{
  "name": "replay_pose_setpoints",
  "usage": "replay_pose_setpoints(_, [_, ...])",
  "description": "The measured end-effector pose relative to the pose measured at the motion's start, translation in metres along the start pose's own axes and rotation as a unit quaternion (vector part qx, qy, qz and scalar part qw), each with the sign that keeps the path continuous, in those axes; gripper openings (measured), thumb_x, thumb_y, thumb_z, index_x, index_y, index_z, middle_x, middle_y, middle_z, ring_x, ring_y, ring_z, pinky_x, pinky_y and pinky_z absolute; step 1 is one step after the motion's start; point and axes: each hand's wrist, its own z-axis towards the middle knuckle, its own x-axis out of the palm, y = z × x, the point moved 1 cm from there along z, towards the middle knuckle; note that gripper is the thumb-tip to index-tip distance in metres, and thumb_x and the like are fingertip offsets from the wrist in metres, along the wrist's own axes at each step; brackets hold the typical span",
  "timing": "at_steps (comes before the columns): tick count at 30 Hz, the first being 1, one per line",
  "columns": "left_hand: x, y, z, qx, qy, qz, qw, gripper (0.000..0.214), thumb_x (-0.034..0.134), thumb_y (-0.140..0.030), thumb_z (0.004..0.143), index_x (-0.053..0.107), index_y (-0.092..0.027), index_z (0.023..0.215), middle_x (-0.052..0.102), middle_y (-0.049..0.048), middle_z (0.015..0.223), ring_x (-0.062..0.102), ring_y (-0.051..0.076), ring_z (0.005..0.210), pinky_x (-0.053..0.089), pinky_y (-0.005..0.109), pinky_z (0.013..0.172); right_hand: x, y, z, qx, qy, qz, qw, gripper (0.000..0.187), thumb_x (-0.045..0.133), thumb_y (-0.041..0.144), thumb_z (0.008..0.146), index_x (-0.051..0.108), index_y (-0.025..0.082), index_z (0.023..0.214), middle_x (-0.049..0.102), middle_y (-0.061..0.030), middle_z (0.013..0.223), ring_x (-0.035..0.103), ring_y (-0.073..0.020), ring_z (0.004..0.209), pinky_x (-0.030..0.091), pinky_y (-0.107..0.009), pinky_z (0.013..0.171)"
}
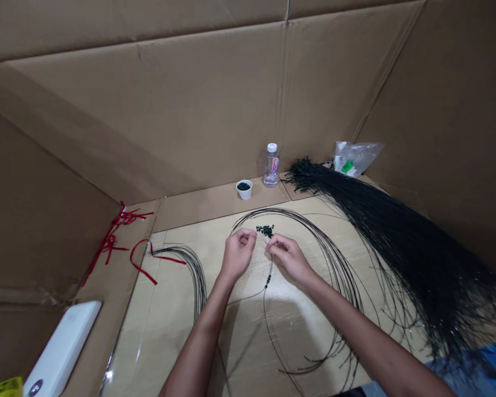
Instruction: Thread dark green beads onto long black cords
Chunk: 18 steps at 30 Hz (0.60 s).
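My left hand [238,252] is closed in a pinch beside a small pile of dark green beads [265,230]; whatever lies between its fingertips is too small to make out. Just right of the pile, my right hand [287,255] pinches the end of a thin dark cord [271,266]. Several dark beads [268,282] sit on that cord below the hand, and its strands trail down over the table. A looped bundle of dark cords [330,248] curves behind and to the right of my hands.
A white cup [244,190] of dark beads and a clear bottle [271,166] stand at the back. A thick black cord bunch [380,231] and a plastic bag [355,158] lie right. Leftward are another cord bundle [190,264], red ribbons [143,264] and a white device [64,347]. Cardboard walls [215,110] enclose the table.
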Motion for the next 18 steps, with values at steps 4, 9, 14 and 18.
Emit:
replay_pose_setpoints(4, [0.001, 0.001, 0.016, 0.121, -0.041, 0.203, 0.971, 0.004, 0.077, -0.019, 0.085, 0.075, -0.02, 0.082, 0.07, 0.0054, 0.081, 0.059, 0.021, 0.074, 0.042, 0.033, 0.076, 0.003, 0.002, 0.0, -0.009, -0.011, -0.01, 1.0, 0.012, 0.069, 0.028, 0.074, 0.06, 0.021, 0.069, 0.042, 0.008, 0.053, 0.029, -0.0097, 0.048, 0.017, -0.026, 0.049])
replay_pose_setpoints(9, [0.008, 0.002, 0.026, 0.146, -0.042, 0.25, 0.956, 0.009, 0.074, -0.012, 0.083, 0.075, -0.021, 0.083, 0.07, 0.0056, 0.081, 0.061, 0.023, 0.076, 0.043, 0.034, 0.078, 0.003, 0.002, 0.0, -0.017, -0.014, -0.009, 1.0, 0.011, 0.069, 0.029, 0.074, 0.061, 0.022, 0.07, 0.042, 0.0082, 0.052, 0.029, -0.0096, 0.047, 0.017, -0.026, 0.048])
replay_pose_setpoints(14, [0.008, 0.0, 0.014, 0.092, -0.005, 0.173, 0.981, 0.004, 0.073, -0.021, 0.089, 0.075, -0.019, 0.086, 0.074, 0.0065, 0.084, 0.064, 0.02, 0.07, 0.05, 0.034, 0.073, 0.001, 0.001, 0.002, -0.006, -0.009, 0.002, 1.0, 0.011, 0.07, 0.028, 0.074, 0.061, 0.022, 0.071, 0.043, 0.0081, 0.052, 0.029, -0.0095, 0.046, 0.016, -0.026, 0.047])
replay_pose_setpoints(18, [0.007, 0.002, -0.005, -0.021, 0.036, -0.062, 0.997, 0.019, 0.081, -0.034, 0.084, 0.072, -0.018, 0.088, 0.076, 0.0069, 0.085, 0.071, 0.019, 0.073, 0.057, 0.033, 0.072, 0.001, -0.002, 0.002, -0.021, -0.017, -0.003, 1.0, 0.011, 0.069, 0.027, 0.076, 0.061, 0.022, 0.07, 0.043, 0.0078, 0.052, 0.03, -0.0098, 0.047, 0.018, -0.026, 0.048])
